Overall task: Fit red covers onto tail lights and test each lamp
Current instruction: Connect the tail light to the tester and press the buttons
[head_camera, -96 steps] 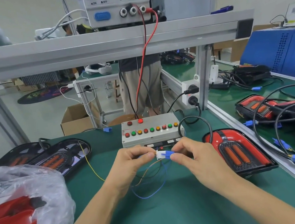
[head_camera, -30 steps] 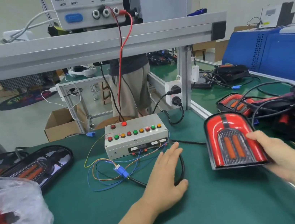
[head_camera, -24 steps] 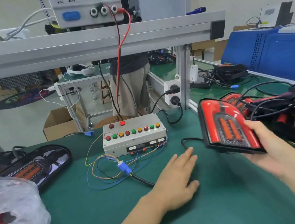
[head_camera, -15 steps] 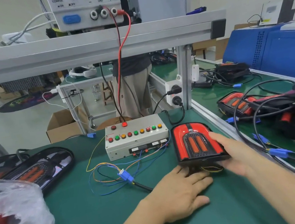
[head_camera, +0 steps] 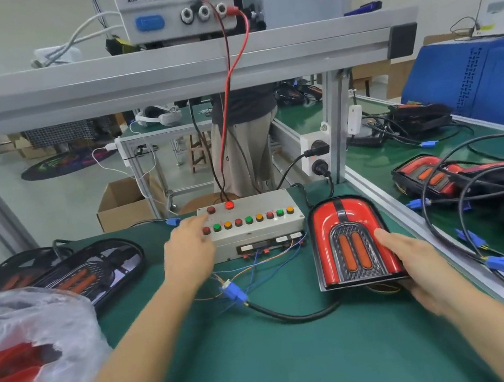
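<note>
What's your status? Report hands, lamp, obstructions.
Left hand open, reaching test box buttons. Right hand holding red-covered tail light on mat. Nothing blocking.

Counts on the bench

Two hands showed, left [head_camera: 188,251] and right [head_camera: 423,267]; one red-covered lamp [head_camera: 350,241] lay by them; two uncovered lamps [head_camera: 71,274] lay at left; one test box [head_camera: 260,235] carried eleven buttons; one bag [head_camera: 25,362] held red covers, number unclear.
</note>
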